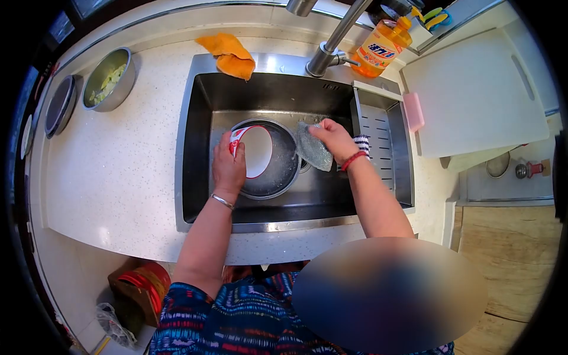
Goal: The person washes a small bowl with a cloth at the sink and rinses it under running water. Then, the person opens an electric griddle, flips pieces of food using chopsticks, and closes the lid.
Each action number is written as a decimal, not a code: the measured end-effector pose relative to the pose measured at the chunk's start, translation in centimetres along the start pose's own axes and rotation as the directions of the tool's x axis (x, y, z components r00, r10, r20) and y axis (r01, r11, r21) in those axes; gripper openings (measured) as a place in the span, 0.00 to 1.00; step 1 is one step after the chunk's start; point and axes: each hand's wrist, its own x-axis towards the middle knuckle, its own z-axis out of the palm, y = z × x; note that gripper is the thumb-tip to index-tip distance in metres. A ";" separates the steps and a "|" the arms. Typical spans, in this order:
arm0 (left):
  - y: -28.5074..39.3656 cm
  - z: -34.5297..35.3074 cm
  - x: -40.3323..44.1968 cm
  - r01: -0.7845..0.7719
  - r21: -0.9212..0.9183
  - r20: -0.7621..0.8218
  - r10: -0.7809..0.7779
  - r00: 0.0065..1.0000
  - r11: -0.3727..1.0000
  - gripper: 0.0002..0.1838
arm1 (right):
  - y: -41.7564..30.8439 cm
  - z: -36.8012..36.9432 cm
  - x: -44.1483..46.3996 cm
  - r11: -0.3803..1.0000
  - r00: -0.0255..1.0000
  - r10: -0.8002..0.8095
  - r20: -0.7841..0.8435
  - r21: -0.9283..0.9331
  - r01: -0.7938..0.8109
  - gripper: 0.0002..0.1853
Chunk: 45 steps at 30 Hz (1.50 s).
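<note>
My left hand (229, 164) grips a white bowl (258, 152) with a red patterned outside, tilted so its inside faces right. The bowl is over a round metal basin (285, 142) that holds water and stands in the sink (319, 204). Right of the basin, my right hand (336, 139) pinches a grey-green mesh scouring cloth (313, 149), which hangs down above the sink floor near the drain. Cloth and bowl are apart.
An orange cloth (231, 56) lies at the sink's back rim. Behind it rise the faucet (322, 60) and an orange detergent bottle (378, 50). A metal bowl (110, 83) with chopped vegetables stands left; a cutting board (473, 94) lies right.
</note>
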 end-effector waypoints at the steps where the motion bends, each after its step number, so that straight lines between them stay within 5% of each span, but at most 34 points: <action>1: 0.0 0.0 0.0 -0.007 -0.007 0.001 0.007 1.000 1.000 0.23 | -0.3 -0.3 -0.2 1.000 1.000 0.000 0.001 -0.002 0.000 0.08; 3: 0.0 0.0 0.1 -0.011 -0.015 -0.002 0.011 1.000 1.000 0.23 | -1.7 -0.9 -0.9 0.843 0.974 0.178 0.143 0.489 -0.226 0.05; 5: 0.0 -0.1 0.1 0.015 -0.016 0.012 -0.015 1.000 1.000 0.23 | -1.0 -1.9 -0.2 0.851 0.969 0.190 0.159 0.466 -0.243 0.04; 8: 0.2 -0.2 0.2 0.023 -0.033 0.011 -0.023 1.000 0.999 0.23 | 0.8 -2.7 1.0 0.983 0.991 -0.132 0.028 -0.129 0.134 0.12; 9: 0.2 -0.1 0.3 0.023 -0.034 0.008 -0.023 1.000 0.999 0.23 | 0.2 -2.4 0.6 0.982 0.991 -0.133 0.030 -0.130 0.136 0.12; 11: 0.0 0.0 0.3 -0.012 -0.023 -0.004 0.012 1.000 1.000 0.23 | -1.1 -2.0 -0.2 0.723 0.889 -0.457 -0.027 -0.594 0.353 0.16; 16: 0.2 -0.2 0.4 0.018 -0.043 0.013 -0.017 1.000 0.999 0.23 | -1.8 -1.8 -0.3 0.613 0.812 -0.583 -0.028 -0.672 0.417 0.19; 22: 0.3 -0.3 0.4 0.033 -0.053 0.019 -0.032 0.999 0.998 0.23 | -2.0 -2.7 0.4 0.735 0.838 -0.541 -0.073 -0.526 0.429 0.16; 24: 0.2 -0.3 0.4 0.033 -0.049 0.019 -0.032 0.999 0.998 0.23 | -2.5 -2.8 0.4 0.951 0.935 -0.284 -0.213 -0.185 0.247 0.08; 26: 0.0 -0.1 0.4 0.005 -0.051 -0.001 -0.006 1.000 0.999 0.23 | -1.1 -3.7 1.8 0.966 0.935 -0.258 -0.242 -0.056 0.252 0.07; 28: 0.2 -0.1 0.4 0.020 -0.045 0.006 -0.019 1.000 0.999 0.23 | -2.3 -3.1 1.2 0.946 0.958 -0.074 -0.276 0.285 0.154 0.07; 36: -0.2 0.0 0.5 -0.032 -0.058 0.039 0.035 0.999 0.998 0.22 | -2.5 -3.0 0.8 0.771 0.996 0.060 0.067 0.631 -0.089 0.06; 41: -1.1 1.0 0.3 0.048 -0.167 0.249 -0.005 0.969 0.985 0.21 | -2.9 2.5 -0.2 0.599 0.966 -0.009 0.260 0.774 -0.203 0.11; 43: -2.1 1.8 0.6 0.105 -0.220 0.317 -0.031 0.948 0.970 0.19 | -2.6 4.8 -0.5 0.634 0.945 -0.051 0.324 0.741 -0.220 0.10; 44: -3.6 3.3 0.9 0.186 -0.446 0.372 -0.008 0.928 0.875 0.17 | -2.8 5.9 -0.7 0.911 0.961 0.003 0.275 0.395 -0.116 0.09; 45: -4.6 4.2 0.9 0.270 -0.638 0.417 0.029 0.908 0.721 0.16 | -2.8 6.6 -0.9 0.999 0.978 0.028 0.205 -0.043 -0.019 0.09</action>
